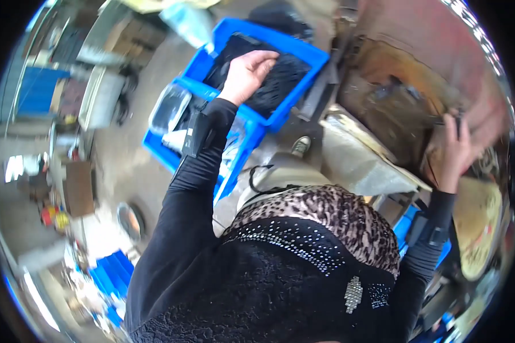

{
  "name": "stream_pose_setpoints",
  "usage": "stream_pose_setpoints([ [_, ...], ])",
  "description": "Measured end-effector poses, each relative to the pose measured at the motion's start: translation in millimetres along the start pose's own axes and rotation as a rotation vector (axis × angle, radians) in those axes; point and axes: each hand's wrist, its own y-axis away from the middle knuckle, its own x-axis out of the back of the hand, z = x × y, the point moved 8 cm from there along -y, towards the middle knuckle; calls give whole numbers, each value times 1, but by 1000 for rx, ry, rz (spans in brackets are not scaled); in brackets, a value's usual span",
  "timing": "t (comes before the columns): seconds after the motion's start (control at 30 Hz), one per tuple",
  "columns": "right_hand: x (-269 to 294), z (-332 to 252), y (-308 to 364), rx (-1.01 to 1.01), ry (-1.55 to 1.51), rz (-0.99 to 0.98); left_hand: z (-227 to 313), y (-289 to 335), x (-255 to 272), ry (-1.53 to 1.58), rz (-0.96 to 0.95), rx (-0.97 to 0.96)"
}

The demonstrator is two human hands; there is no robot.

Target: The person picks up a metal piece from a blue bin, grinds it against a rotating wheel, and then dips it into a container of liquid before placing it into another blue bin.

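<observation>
We see the left hand (pixel 249 74) above the blue crate (pixel 286 44), fingers bent and drawn in close to the thumb, though we cannot tell whether they pinch anything, and it hides part of the black material (pixel 286 83) lying inside that crate. Well to the crate's right, the right hand (pixel 458 146) is blurred against a rusty metal housing (pixel 389 63), two fingers raised by a small dark part (pixel 456 114); we cannot make out whether it is gripped.
</observation>
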Motion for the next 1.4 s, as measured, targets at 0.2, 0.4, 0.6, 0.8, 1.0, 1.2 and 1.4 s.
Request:
stream_pose_setpoints([
  [0.2,13,44,-126,76,-303,101,-117,154,144,-272,537,516],
  [0.4,19,66,-174,59,-190,83,-183,218,130,-615,499,598],
  [0.6,13,50,-160,-28,-195,168,-190,204,81,-747,201,994],
  [0.8,24,37,-150,-70,-304,210,-188,202,81,-763,243,922],
  [1.0,29,34,-154,-102,-311,224,-68,141,109,-559,370,801],
  [1.2,24,25,-156,-171,-321,187,83,12,75,-43,303,190],
  [1.4,28,18,-148,-160,-370,255,153,-172,9,-126,388,-196],
])
